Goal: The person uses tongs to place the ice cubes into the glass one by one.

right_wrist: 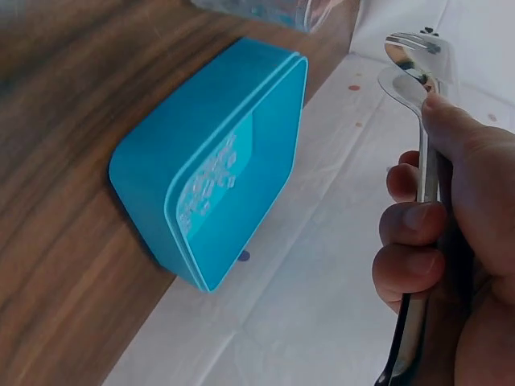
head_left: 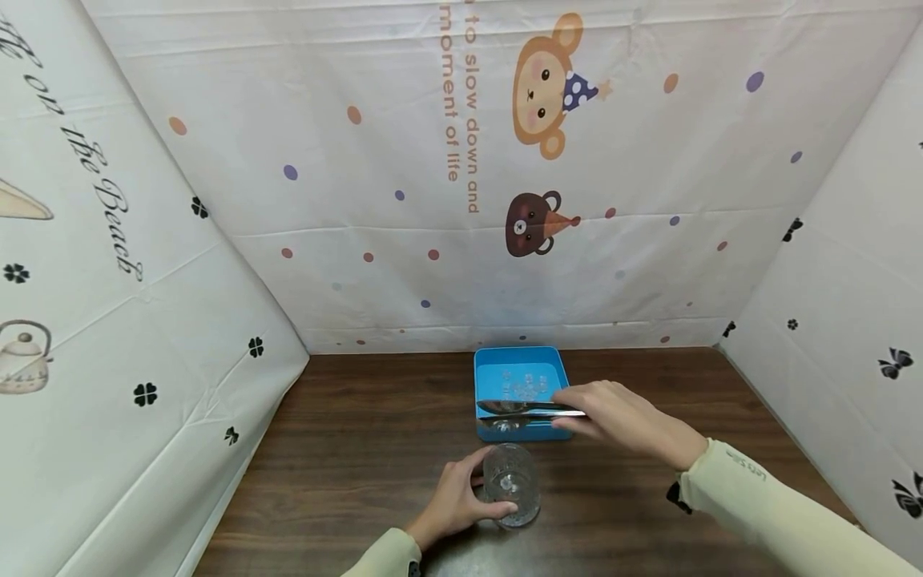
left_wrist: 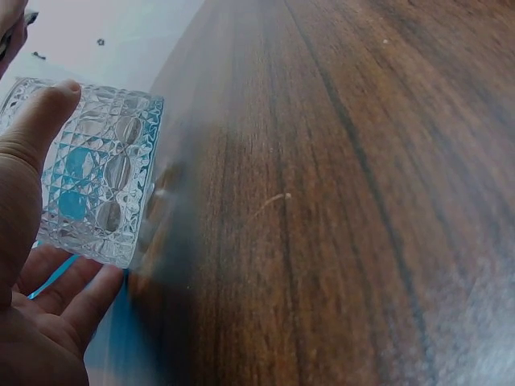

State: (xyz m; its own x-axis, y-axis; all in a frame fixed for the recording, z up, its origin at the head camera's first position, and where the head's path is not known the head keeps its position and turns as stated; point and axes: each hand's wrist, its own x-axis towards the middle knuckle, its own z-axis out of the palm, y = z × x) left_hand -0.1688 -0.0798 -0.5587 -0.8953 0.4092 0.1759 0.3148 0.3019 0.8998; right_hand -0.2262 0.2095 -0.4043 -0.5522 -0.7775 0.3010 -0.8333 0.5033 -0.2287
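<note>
From my end of the link I see the left hand (head_left: 456, 498) gripping a cut-glass tumbler (head_left: 513, 490), thumb on the near side and fingers around the far side. I take that hold to be there to steady the glass: the tumbler is upright, mouth up, and smooth glass could slide if nudged. Whether it bears its full weight on the wood-grain desk (head_left: 360, 437), I can't quite tell, nor whether anything lies inside.

Just beyond the glass sits a blue plastic tray (head_left: 537, 434) with small clear pieces (head_left: 532, 387) scattered over its floor. Its raised walls, I judge, stop the pieces from straying, and having tray and tumbler so near each other leaves only a short way between them.

The right hand (head_left: 614, 418) grips metal serving tongs (head_left: 508, 406) by their arms, thumb on one arm and fingers curled round the other. In the right wrist view I make out a slotted, fork-like head and a rounded spoon head, standing a little apart, with nothing visible between them. From the head view they lie across the near part of the tray, held sideways, which I read as keeping the wrist clear of the pieces.
</note>
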